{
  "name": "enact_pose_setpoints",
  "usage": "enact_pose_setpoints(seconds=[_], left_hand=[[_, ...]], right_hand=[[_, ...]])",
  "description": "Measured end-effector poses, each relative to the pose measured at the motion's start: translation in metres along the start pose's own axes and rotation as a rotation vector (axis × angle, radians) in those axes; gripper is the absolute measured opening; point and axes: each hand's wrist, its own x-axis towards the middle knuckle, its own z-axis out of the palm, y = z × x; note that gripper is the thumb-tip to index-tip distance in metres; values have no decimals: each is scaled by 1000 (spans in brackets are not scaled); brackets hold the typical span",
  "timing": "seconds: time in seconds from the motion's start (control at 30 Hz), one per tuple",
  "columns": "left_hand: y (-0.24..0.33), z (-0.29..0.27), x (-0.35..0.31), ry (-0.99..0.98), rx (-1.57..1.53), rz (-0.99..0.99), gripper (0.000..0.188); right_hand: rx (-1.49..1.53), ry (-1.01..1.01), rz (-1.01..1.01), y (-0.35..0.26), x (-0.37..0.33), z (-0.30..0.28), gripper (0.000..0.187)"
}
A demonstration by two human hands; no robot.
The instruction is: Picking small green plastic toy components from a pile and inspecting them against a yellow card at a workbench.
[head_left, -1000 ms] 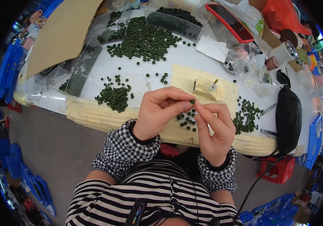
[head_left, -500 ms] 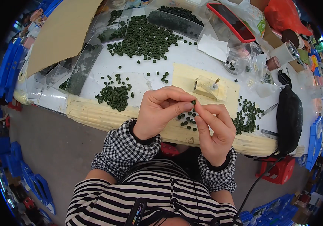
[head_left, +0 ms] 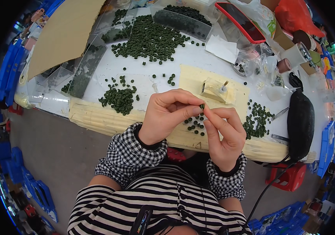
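My left hand (head_left: 163, 113) is closed in a pinch, holding a small dark green round piece (head_left: 202, 106) between thumb and index finger above the table's front edge. My right hand (head_left: 227, 135) meets it from the right. Its index fingertip presses on or rests against the piece, while the thumb stands apart, lower down. Several more green round pieces (head_left: 193, 127) lie just behind and below the fingers. Beyond the hands, a small block wrapped in cream tape with an upright pin (head_left: 225, 85) stands on a cream sheet (head_left: 191, 76).
Loose green pieces form a large heap (head_left: 148, 39) at the back, a smaller pile (head_left: 119, 100) at left and a scatter (head_left: 258, 121) at right. Clear trays (head_left: 187, 24), cardboard (head_left: 61, 35), a red-cased phone (head_left: 239, 22), white paper (head_left: 221, 47) and a black pouch (head_left: 300, 121) surround them.
My right hand has shifted very slightly to the right. My left hand stays in place with the green piece, which shows a little more between the fingertips.
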Motion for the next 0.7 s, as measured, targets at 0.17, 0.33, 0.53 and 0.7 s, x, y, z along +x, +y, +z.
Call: enact_pose_setpoints(seconds=[0.17,0.33,0.53,0.7], left_hand=[[-1,-3,-1,9,20,-47,19],[1,-1,-2,7,36,-37,20],[-2,-2,-2,-22,39,19,21],[-4,-4,-1,-42,67,47,22]], right_hand=[[-85,28,-89,3,1,1,37],[-174,32,-161,6,1,0,39],[-121,22,-136,7,0,-1,37],[-99,20,-117,6,0,-2,36]])
